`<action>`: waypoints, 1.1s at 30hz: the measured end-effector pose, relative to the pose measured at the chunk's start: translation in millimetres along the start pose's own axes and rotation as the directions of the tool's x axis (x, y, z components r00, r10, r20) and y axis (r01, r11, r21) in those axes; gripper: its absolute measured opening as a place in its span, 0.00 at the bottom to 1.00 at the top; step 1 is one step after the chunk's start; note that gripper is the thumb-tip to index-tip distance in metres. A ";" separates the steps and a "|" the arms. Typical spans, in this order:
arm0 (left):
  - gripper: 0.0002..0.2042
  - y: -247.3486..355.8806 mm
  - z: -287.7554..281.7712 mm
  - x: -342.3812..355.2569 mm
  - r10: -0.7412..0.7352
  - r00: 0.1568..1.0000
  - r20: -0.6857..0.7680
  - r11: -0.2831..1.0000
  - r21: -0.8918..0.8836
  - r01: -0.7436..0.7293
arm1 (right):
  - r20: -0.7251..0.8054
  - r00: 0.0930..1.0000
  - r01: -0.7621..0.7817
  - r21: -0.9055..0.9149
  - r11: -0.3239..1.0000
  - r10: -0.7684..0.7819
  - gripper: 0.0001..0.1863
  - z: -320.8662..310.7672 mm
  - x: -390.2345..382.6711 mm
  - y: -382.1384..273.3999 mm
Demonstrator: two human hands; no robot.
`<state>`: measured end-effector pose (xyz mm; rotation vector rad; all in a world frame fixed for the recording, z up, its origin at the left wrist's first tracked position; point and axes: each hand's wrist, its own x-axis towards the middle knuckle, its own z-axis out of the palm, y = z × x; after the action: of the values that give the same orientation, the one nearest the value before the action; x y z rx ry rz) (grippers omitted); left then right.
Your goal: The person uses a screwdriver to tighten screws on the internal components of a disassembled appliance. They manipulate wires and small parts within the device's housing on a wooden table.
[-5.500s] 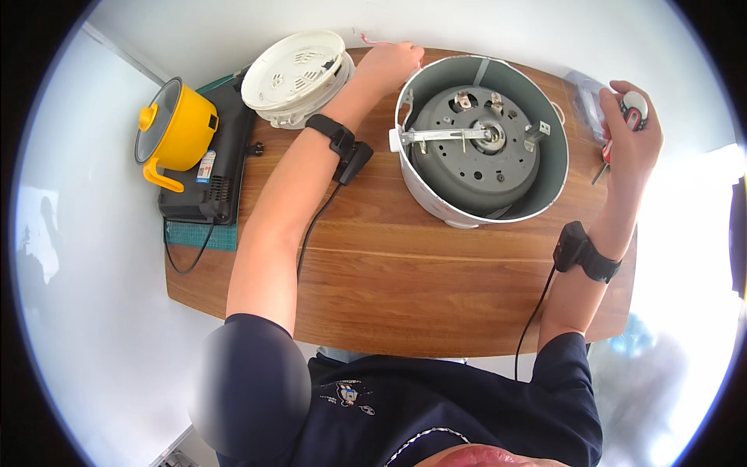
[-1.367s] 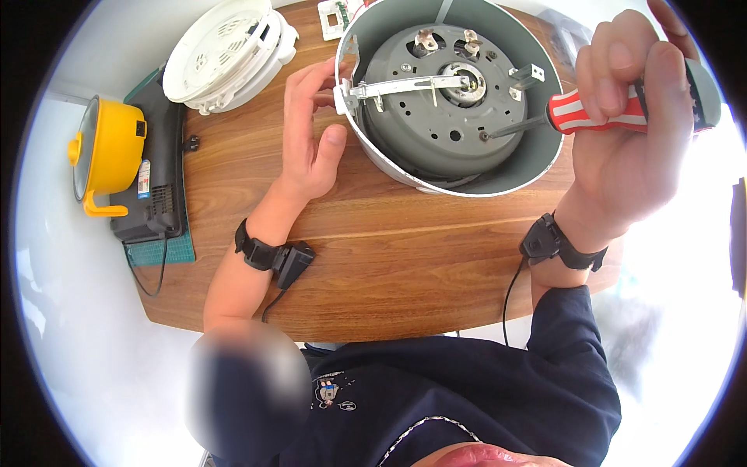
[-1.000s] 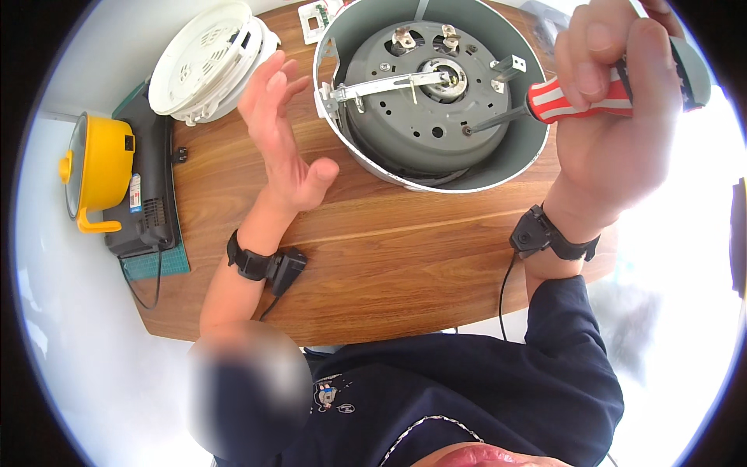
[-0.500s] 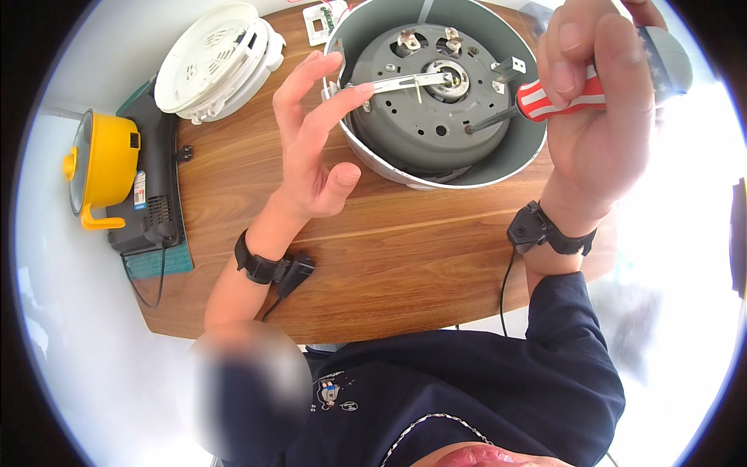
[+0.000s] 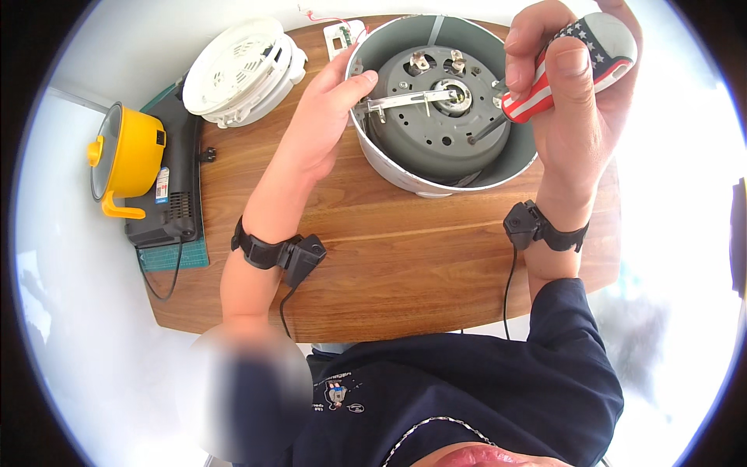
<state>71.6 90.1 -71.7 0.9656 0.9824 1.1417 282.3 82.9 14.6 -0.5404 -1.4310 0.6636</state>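
Note:
In my right hand (image 5: 580, 128) is a screwdriver (image 5: 531, 100) with a red-and-white striped, starred handle, gripped near the top. Its shaft slants down to the left, the tip at a small hole or screw in a domed grey metal plate (image 5: 420, 144). This plate sits inside a round, pale grey metal appliance housing (image 5: 405, 176). My left hand (image 5: 325, 117) is closed on the housing's left rim, thumb over the edge and the fingers mostly hidden outside. A narrow metal lever (image 5: 408, 100) runs from near that thumb to the plate's central ring. Metal terminals (image 5: 421, 62) stand on the far side.
White round plastic parts (image 5: 237, 70) lie stacked at the back left. Beside the housing is a small white panel (image 5: 338, 37) with red wires. A yellow pot (image 5: 134, 154) stands by a black appliance (image 5: 180, 194) on a green mat (image 5: 187, 255). Cabled black bands circle both wrists.
My left hand has moved from the lever's outer end to the housing rim and closed on it. The screwdriver handle has tilted while its tip stays at the same spot. The view has shifted slightly.

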 end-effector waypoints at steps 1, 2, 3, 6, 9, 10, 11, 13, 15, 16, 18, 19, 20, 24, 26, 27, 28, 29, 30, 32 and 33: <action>0.27 -0.1 -1.0 0.8 0.014 1.000 0.018 1.000 0.009 -0.014 | 0.005 1.000 -0.005 0.001 1.000 0.005 0.46 -2.0 0.1 -0.5; 0.27 -1.3 -3.4 3.0 0.027 0.999 0.037 0.999 0.017 -0.028 | 0.008 1.000 -0.009 0.006 1.000 0.009 0.45 -2.6 0.1 -1.1; 0.27 -2.4 -4.5 4.8 0.038 0.998 0.057 0.999 0.026 -0.039 | 0.011 1.000 -0.015 0.010 1.000 0.014 0.45 -3.7 -0.3 -1.6; 0.28 -3.3 1.9 6.3 0.087 0.996 0.024 0.995 0.052 -0.088 | 0.014 1.000 -0.017 0.026 1.000 0.016 0.43 -5.1 -1.9 -2.9; 0.29 -1.2 8.9 2.2 0.081 0.996 -0.042 0.997 -0.001 -0.081 | 0.020 1.000 0.016 0.031 0.999 -0.016 0.43 -7.3 -3.3 -1.1; 0.29 0.2 8.2 0.2 0.088 0.995 -0.053 0.996 -0.014 -0.088 | 0.023 0.999 0.031 0.039 0.999 -0.032 0.43 -7.3 -3.7 -0.2; 0.29 2.1 5.6 -1.9 0.094 0.994 -0.064 0.995 -0.028 -0.096 | 0.024 0.999 0.037 0.043 0.998 -0.038 0.43 -6.2 -4.6 -2.0; 0.29 2.4 6.2 -5.0 0.162 0.982 -0.093 0.985 -0.045 -0.166 | 0.025 0.998 0.048 0.047 0.998 -0.049 0.44 -4.7 -6.6 -4.8; 0.28 2.2 11.1 -7.8 0.287 0.949 -0.133 0.954 -0.044 -0.295 | 0.055 0.996 0.063 0.042 0.997 -0.065 0.43 -5.8 -7.2 -9.7; 0.27 2.3 11.5 -7.4 0.321 0.938 -0.132 0.942 -0.057 -0.331 | 0.072 0.995 0.068 0.048 0.997 -0.071 0.42 -5.9 -7.4 -13.1; 0.28 5.8 13.3 -9.2 0.356 0.911 -0.208 0.932 0.007 -0.363 | 0.129 0.985 0.111 0.065 0.992 -0.119 0.37 -6.2 -9.5 -18.0; 0.29 7.1 14.8 -9.8 0.375 0.894 -0.244 0.925 0.039 -0.377 | 0.163 0.974 0.151 0.066 0.986 -0.160 0.36 -7.0 -10.7 -17.3; 0.26 6.7 19.8 -8.3 0.480 0.839 -0.256 0.876 0.083 -0.475 | 0.209 0.950 0.227 0.049 0.973 -0.232 0.35 -10.8 -16.8 -6.7; 0.25 13.2 17.5 -5.8 0.647 0.746 -0.154 0.761 0.194 -0.620 | 0.250 0.932 0.273 -0.018 0.962 -0.260 0.41 -9.4 -31.7 7.5; 0.27 15.2 3.1 -3.2 0.661 0.745 -0.084 0.734 0.279 -0.620 | 0.362 0.869 0.353 0.025 0.935 -0.337 0.40 -19.3 -28.4 16.7; 0.27 15.8 -2.1 -1.8 0.686 0.725 -0.063 0.700 0.330 -0.634 | 0.425 0.810 0.417 0.068 0.906 -0.405 0.40 -23.1 -24.5 22.2; 0.27 16.5 -6.6 -0.8 0.708 0.705 -0.040 0.663 0.379 -0.645 | 0.405 0.798 0.460 0.068 0.885 -0.446 0.40 -20.6 -26.0 25.5; 0.27 17.3 -10.2 -0.5 0.729 0.685 -0.016 0.624 0.427 -0.654 | 0.384 0.785 0.502 0.064 0.863 -0.486 0.40 -18.6 -27.1 28.4; 0.28 22.0 -9.3 -1.0 0.688 0.724 -0.049 0.682 0.384 -0.622 | 0.278 0.818 0.521 0.014 0.853 -0.504 0.41 -10.9 -33.0 30.0; 0.28 20.6 -12.7 1.1 0.658 0.749 -0.078 0.738 0.267 -0.620 | 0.392 0.740 0.637 -0.148 0.757 -0.546 0.44 -24.2 -34.9 25.5; 0.28 19.1 -13.9 5.0 0.640 0.763 -0.088 0.762 0.195 -0.617 | 0.469 0.690 0.698 -0.229 0.679 -0.551 0.45 -29.7 -36.0 20.4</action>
<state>54.0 99.3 -58.0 1.4191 0.8915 1.7437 309.3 73.7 -27.7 -0.1748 -1.9869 -0.1229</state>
